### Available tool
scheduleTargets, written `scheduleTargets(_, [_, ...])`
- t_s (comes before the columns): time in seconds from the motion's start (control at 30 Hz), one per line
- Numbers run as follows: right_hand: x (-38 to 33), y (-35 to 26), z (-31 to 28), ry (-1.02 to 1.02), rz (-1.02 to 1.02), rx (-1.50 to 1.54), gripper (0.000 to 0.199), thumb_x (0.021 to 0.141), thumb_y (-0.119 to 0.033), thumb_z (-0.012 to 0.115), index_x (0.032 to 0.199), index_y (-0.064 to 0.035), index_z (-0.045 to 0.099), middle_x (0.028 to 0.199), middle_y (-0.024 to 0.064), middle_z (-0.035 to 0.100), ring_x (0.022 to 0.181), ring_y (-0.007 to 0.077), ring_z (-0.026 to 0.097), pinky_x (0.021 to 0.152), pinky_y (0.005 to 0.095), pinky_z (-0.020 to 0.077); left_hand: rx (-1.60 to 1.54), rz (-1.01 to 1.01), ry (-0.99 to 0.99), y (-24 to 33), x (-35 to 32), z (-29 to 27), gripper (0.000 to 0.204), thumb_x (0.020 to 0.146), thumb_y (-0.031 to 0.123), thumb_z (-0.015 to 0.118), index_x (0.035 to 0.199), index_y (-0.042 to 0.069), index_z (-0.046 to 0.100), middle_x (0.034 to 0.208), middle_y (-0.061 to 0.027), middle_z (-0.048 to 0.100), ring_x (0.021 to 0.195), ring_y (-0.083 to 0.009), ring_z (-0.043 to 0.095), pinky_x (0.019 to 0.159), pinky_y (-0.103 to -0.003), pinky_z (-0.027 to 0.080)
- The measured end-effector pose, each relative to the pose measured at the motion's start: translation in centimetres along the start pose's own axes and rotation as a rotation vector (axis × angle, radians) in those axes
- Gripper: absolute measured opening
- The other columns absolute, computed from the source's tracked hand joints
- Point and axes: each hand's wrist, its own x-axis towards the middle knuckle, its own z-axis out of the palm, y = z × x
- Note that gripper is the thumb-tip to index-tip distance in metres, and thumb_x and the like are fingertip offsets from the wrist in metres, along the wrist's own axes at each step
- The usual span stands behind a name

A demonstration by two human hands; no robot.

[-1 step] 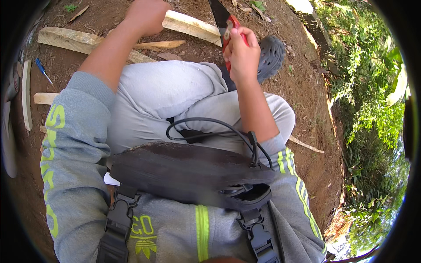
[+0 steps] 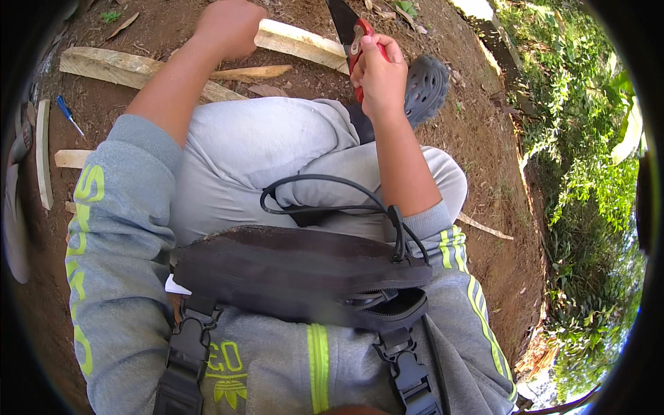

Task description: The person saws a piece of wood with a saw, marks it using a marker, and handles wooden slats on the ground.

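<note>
My right hand point(image 2: 384, 77) is wrapped round the red handle of a handsaw point(image 2: 344, 22) with a dark blade. The blade crosses a pale wooden strip point(image 2: 301, 43) at the strip's right end, and its upper part runs out of the picture. My left hand point(image 2: 232, 29) is closed at the strip's left end, gripping it; the fingertips are hidden. Under my left forearm lies a longer, thicker wooden piece point(image 2: 114, 66) on the ground. A thin wood offcut point(image 2: 252, 72) sits between that piece and the strip.
A blue-handled screwdriver point(image 2: 69, 114) and a narrow wooden slat point(image 2: 43, 155) lie at the left. My dark clog point(image 2: 427, 90) is just right of the saw. A black bag point(image 2: 297, 270) with a looped cable rests across my lap. Green plants point(image 2: 581, 173) border the dirt at right.
My right hand and the saw have shifted very slightly up and to the left. My left hand stays closed at the strip's end.
</note>
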Motion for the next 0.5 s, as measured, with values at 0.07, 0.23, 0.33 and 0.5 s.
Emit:
scheduleTargets(0.07, [-1.0, 0.4, -1.0, 0.055, 0.027, 0.045, 0.016, 0.108, -0.019, 0.067, 0.105, -0.0067, 0.057, 0.062, -0.0034, 0.052, 0.045, 0.0056, 0.043, 0.041, 0.0253, 0.0339, 0.011, -0.029, -0.042, -0.2, -0.2, 0.2, 0.026, 0.080, 0.007, 0.075, 0.106, 0.009, 0.074, 0.103, -0.0136, 0.076, 0.103, -0.0347, 0.074, 0.088, -0.050, 0.060])
scheduleTargets(0.23, [-9.3, -3.1, -5.2, 0.025, 0.026, 0.024, 0.013, 0.110, -0.018, 0.062, 0.106, -0.0084, 0.055, 0.058, -0.0042, 0.045, 0.044, 0.0051, 0.040, 0.040, 0.0255, 0.0338, 0.073, -0.031, -0.112, 0.5, 0.0, -0.6, 0.018, 0.077, 0.015, 0.075, 0.094, 0.009, 0.079, 0.096, -0.0147, 0.079, 0.095, -0.0336, 0.077, 0.082, -0.049, 0.061])
scheduleTargets(0.33, [-5.3, -1.1, -2.2, 0.050, -0.014, -0.014, 0.012, 0.111, -0.017, 0.061, 0.104, -0.0078, 0.057, 0.059, -0.0022, 0.048, 0.043, 0.0064, 0.040, 0.039, 0.0268, 0.0324, 0.068, -0.013, -0.084, 0.0, 0.0, 0.4, 0.019, 0.077, 0.016, 0.075, 0.094, 0.009, 0.079, 0.096, -0.0150, 0.079, 0.094, -0.0339, 0.077, 0.081, -0.049, 0.061])
scheduleTargets(0.5, [-1.9, -0.4, -0.2, 0.051, 0.048, 0.039, 0.015, 0.111, -0.020, 0.062, 0.104, -0.0073, 0.057, 0.062, -0.0026, 0.050, 0.044, 0.0067, 0.041, 0.041, 0.0270, 0.0329, 0.003, -0.022, -0.126, -0.6, -0.2, 0.3, 0.027, 0.078, 0.007, 0.076, 0.105, 0.009, 0.073, 0.103, -0.0136, 0.076, 0.102, -0.0352, 0.074, 0.089, -0.049, 0.060])
